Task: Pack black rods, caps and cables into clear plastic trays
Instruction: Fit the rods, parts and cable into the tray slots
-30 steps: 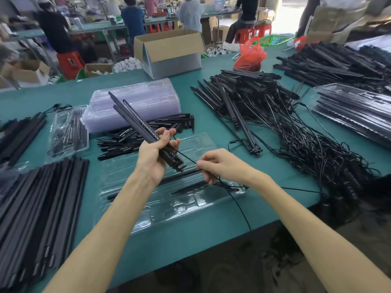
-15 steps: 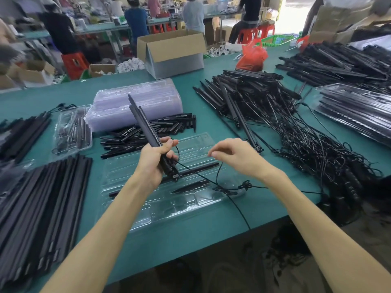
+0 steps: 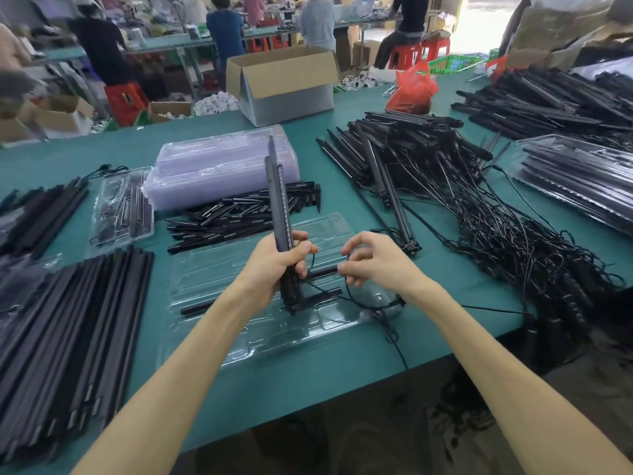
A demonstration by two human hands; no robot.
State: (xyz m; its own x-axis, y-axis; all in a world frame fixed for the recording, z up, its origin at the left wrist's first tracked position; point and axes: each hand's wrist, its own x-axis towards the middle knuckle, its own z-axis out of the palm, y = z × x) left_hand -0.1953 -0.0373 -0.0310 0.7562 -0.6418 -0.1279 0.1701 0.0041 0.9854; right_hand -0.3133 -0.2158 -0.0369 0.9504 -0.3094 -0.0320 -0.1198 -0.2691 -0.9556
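My left hand (image 3: 279, 264) grips a bundle of black rods (image 3: 279, 204) near its lower end, holding it almost upright over the clear plastic tray (image 3: 212, 272). A thin black cable (image 3: 346, 296) runs from the bundle's base to my right hand (image 3: 373, 260), whose fingertips pinch it in a loop. Two black rods (image 3: 322, 272) lie across the tray under my hands. The cable trails off over the table's front edge.
A pile of short black caps (image 3: 236, 214) and a stack of clear trays (image 3: 219, 166) lie behind the tray. Long rods (image 3: 68, 323) fill the left. Tangled rods with cables (image 3: 479, 214) spread on the right, with a filled tray (image 3: 582, 186) beyond. A cardboard box (image 3: 284, 84) stands farther back.
My left hand has swung the rod bundle from leaning left to nearly upright. My right hand rose off the tray and now loops the cable close to the bundle.
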